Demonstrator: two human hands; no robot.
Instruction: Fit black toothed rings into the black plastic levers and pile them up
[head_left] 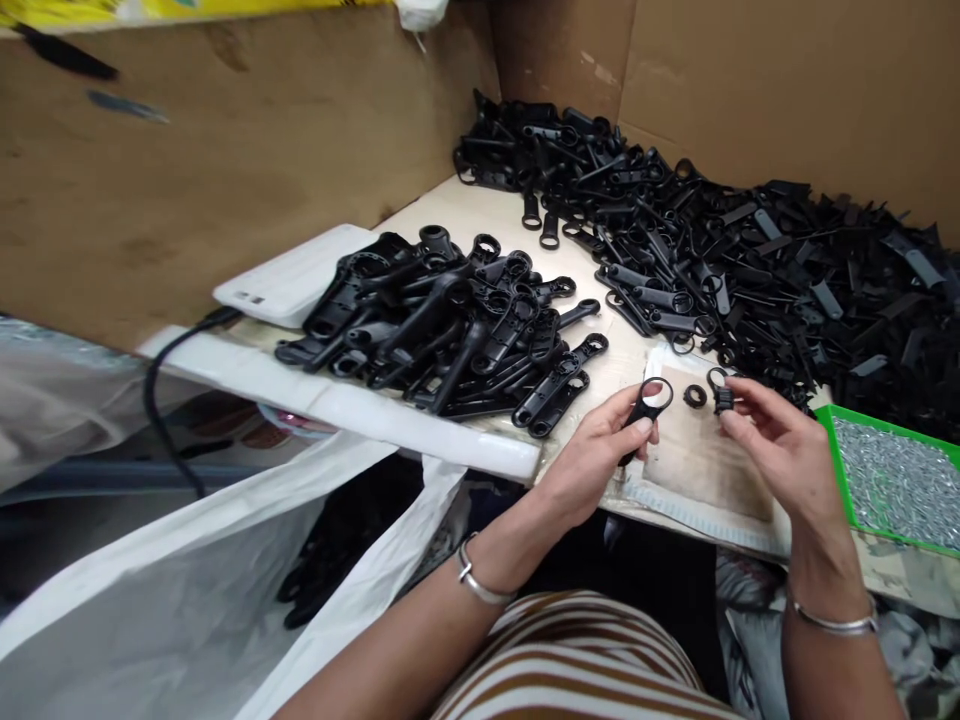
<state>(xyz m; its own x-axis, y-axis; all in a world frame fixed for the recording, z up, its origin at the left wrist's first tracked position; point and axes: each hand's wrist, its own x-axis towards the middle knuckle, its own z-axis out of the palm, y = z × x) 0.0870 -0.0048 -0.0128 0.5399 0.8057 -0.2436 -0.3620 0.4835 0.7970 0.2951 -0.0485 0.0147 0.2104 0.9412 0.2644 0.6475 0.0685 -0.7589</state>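
Left hand (600, 435) grips a ringed black handle (641, 411); right hand (791, 445) pinches a ribbed black collar (723, 401), both over the worktop (427, 210). A slack pinch could drop the collar; the black heap (750, 275) beyond might hide it.

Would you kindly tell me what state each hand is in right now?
Left hand: closed, holding a black ringed handle.
Right hand: closed, pinching a small black part.
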